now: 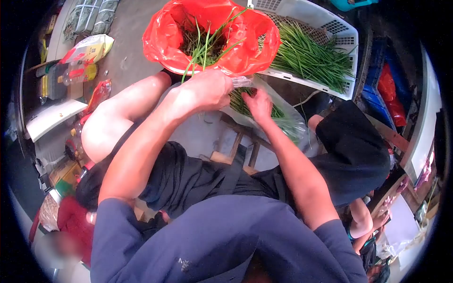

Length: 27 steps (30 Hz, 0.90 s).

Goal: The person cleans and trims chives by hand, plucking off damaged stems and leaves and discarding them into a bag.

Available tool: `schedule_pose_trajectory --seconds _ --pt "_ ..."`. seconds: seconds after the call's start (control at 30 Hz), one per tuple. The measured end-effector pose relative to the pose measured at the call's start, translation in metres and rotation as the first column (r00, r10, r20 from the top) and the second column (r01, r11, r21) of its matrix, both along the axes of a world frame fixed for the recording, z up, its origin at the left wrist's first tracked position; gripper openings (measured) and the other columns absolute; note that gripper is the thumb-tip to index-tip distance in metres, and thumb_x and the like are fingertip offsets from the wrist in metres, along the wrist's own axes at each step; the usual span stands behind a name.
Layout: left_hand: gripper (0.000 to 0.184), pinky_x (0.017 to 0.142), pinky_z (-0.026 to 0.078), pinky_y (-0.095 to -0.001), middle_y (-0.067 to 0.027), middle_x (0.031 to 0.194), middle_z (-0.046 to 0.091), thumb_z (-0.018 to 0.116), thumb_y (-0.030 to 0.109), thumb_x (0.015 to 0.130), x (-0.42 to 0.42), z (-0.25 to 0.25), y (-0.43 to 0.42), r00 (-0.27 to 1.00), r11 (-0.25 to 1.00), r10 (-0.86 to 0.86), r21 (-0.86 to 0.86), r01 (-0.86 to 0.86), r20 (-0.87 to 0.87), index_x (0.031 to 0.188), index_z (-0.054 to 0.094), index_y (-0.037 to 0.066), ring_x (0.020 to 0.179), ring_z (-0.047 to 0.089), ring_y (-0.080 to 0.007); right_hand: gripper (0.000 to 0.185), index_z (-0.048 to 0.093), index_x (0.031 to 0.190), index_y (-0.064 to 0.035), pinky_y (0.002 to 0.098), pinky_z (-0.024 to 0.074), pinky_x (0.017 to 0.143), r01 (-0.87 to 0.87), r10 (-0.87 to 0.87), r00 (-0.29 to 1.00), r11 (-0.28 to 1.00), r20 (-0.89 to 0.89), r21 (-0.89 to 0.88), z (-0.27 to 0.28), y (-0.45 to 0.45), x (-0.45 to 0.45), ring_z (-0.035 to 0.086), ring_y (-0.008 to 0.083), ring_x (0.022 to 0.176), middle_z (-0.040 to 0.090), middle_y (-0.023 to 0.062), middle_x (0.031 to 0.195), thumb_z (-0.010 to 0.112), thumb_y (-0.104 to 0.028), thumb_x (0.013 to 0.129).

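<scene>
A clear plastic bag (295, 123) holding a bundle of thin green stalks (239, 100) is between my knees. My left hand (210, 89) is closed on the bag's gathered rim, just in front of the red-lined bucket. At the bag's mouth, my right hand (259, 104) has its fingers curled onto the stalks, with the fingertips partly hidden among them. A red plastic bag (160, 35) lines the bucket; brownish trimmings and a few long green blades show inside. Beyond my right hand, a white perforated crate (349, 41) contains many more green stalks.
Wrapped bundles (89, 19), a yellow-and-white packet (94, 48) and plastic bottles (78, 73) are on the left. A blue crate (377, 80) with red plastic stands right. Another person's hand (381, 219) shows at lower right, and a red sleeve (75, 226) at lower left.
</scene>
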<state>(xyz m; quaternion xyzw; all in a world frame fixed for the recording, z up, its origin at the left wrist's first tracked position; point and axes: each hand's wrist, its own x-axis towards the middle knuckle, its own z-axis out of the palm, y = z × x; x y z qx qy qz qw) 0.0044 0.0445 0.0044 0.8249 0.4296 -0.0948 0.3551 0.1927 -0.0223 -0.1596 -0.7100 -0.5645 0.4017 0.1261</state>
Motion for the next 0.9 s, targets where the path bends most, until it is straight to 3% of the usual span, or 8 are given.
schedule_pose_trajectory --seconds 0.1,0.17,0.4,0.5,0.6,0.7,0.8,0.9 --pt "0.018 0.061 0.048 -0.0481 -0.0237 0.067 0.059 0.053 0.012 0.072 0.0 -0.007 -0.001 0.99 0.998 0.053 0.027 -0.057 0.132 0.078 0.061 -0.003 0.068 0.062 -0.0407 0.037 0.062 0.1 -0.0061 0.0454 0.0477 0.063 0.017 -0.009 0.994 0.997 -0.109 0.078 -0.001 0.013 -0.007 0.061 0.0344 0.069 0.064 0.0185 0.08 0.068 -0.034 0.078" --pt "0.019 0.062 0.048 -0.0479 -0.0242 0.068 0.059 0.053 0.012 0.072 -0.005 -0.016 0.0 0.98 0.995 0.061 0.067 -0.074 0.189 0.079 0.061 -0.003 0.069 0.062 -0.0405 0.036 0.065 0.098 -0.0053 0.0451 0.0469 0.062 0.041 0.026 0.926 0.985 -0.376 0.17 -0.012 0.016 -0.014 0.059 0.0338 0.065 0.064 0.0192 0.077 0.068 -0.036 0.078" --pt "0.019 0.064 0.048 -0.0466 -0.0253 0.072 0.06 0.055 0.014 0.073 -0.002 -0.002 0.007 0.999 1.0 0.004 -0.006 -0.003 0.048 0.079 0.061 -0.004 0.072 0.061 -0.0413 0.036 0.067 0.081 -0.0015 0.0413 0.0481 0.06 -0.161 0.171 0.968 0.985 -0.184 0.066 0.007 0.005 0.011 0.06 0.0348 0.061 0.062 0.0196 0.068 0.066 -0.038 0.08" --pt "0.02 0.064 0.048 -0.0455 -0.0245 0.073 0.061 0.056 0.015 0.075 0.0 -0.003 0.005 0.998 0.999 0.01 0.044 -0.013 0.065 0.078 0.061 -0.003 0.071 0.062 -0.04 0.033 0.066 0.08 -0.0005 0.0376 0.0486 0.056 -0.17 0.172 0.957 0.985 -0.235 0.029 0.039 0.001 0.019 0.061 0.028 0.056 0.062 0.0155 0.064 0.066 -0.033 0.082" --pt "0.022 0.064 0.049 -0.0428 -0.023 0.074 0.061 0.059 0.018 0.077 0.006 -0.003 0.0 0.971 0.995 0.069 0.059 -0.084 0.23 0.079 0.062 -0.003 0.071 0.063 -0.0365 0.029 0.064 0.075 0.001 0.0292 0.045 0.046 -0.059 0.034 0.89 0.997 -0.455 -0.042 0.09 0.009 0.014 0.056 0.0087 0.049 0.059 0.0038 0.058 0.068 -0.026 0.084" --pt "0.026 0.065 0.049 -0.0391 -0.0191 0.073 0.063 0.062 0.022 0.079 0.013 -0.007 -0.004 0.936 0.994 0.081 0.035 -0.099 0.342 0.084 0.064 -0.003 0.068 0.063 -0.0286 0.029 0.064 0.075 0.0009 0.0276 0.0443 0.046 0.001 -0.023 0.845 0.999 -0.534 -0.042 0.122 0.0 0.012 0.054 0.0075 0.049 0.057 0.0012 0.058 0.068 -0.026 0.085" --pt "0.03 0.058 0.047 -0.0293 -0.0074 0.068 0.063 0.062 0.026 0.08 0.023 0.007 -0.017 0.818 0.87 0.42 -0.431 -0.24 0.393 0.084 0.068 -0.003 0.063 0.058 -0.0126 0.026 0.065 0.075 -0.0002 0.0259 0.0421 0.046 0.033 -0.06 0.811 0.998 -0.582 -0.058 0.134 -0.016 0.014 0.051 0.0052 0.051 0.056 -0.0025 0.058 0.066 -0.024 0.086" --pt "0.027 0.057 0.043 -0.025 -0.0029 0.068 0.06 0.063 0.025 0.084 0.029 0.009 -0.028 0.771 0.814 0.486 -0.534 -0.229 0.411 0.086 0.068 -0.001 0.063 0.055 -0.009 0.021 0.067 0.079 -0.001 0.0252 0.04 0.047 0.052 -0.041 0.78 0.999 -0.624 0.0 0.145 -0.029 0.009 0.048 0.0035 0.053 0.056 -0.004 0.06 0.065 -0.021 0.085"
